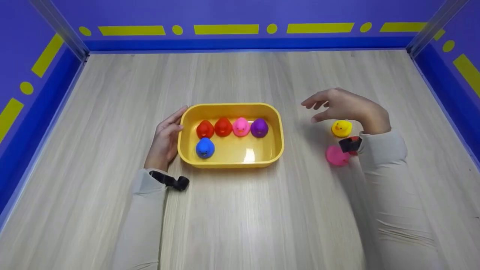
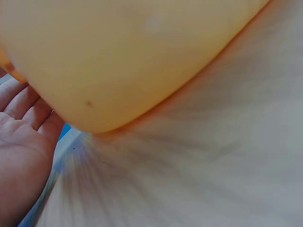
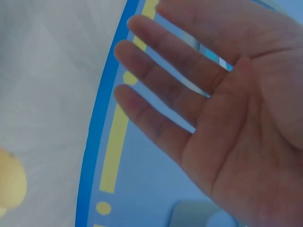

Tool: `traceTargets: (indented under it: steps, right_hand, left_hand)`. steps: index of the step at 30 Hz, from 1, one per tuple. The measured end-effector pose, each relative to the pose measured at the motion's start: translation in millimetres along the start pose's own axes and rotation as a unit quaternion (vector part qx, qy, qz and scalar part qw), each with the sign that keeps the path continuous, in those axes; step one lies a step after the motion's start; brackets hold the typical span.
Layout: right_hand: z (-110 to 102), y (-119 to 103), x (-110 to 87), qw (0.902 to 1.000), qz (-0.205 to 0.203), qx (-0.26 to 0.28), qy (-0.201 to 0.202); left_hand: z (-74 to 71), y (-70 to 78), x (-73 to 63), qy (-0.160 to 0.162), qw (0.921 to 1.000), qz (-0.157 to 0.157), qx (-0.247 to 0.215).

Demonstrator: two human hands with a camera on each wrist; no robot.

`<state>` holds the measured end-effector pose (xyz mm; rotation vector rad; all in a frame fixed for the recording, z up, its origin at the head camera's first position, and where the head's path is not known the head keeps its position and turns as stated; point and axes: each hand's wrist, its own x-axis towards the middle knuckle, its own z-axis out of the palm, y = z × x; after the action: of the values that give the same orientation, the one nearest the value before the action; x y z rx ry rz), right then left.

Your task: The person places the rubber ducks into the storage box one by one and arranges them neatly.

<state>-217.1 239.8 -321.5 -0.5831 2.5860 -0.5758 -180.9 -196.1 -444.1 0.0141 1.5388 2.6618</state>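
Yellow dashes (image 1: pixel 226 29) mark the wall (image 1: pixel 240 13); the left hand (image 1: pixel 165 140) touches a tub (image 1: pixel 230 165)

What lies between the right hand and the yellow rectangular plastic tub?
In the head view, only bare, pale wood-grain tabletop shows between the right hand and the tub.

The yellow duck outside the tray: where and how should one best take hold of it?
Probably pinch the yellow duck across its rounded sides, coming from above and the far side: it is small and rounded, and the pink toy close on its near side leaves less room there.
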Motion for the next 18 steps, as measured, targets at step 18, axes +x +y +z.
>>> traceTargets:
  steps: [18]
  right_hand:
    - [-4.8,36.8,-20.6,0.9983,0.053,-0.013,-0.021]
  left_hand:
    - [1.7,0.6,-0.6,-0.002,0.9999,-0.008,-0.007]
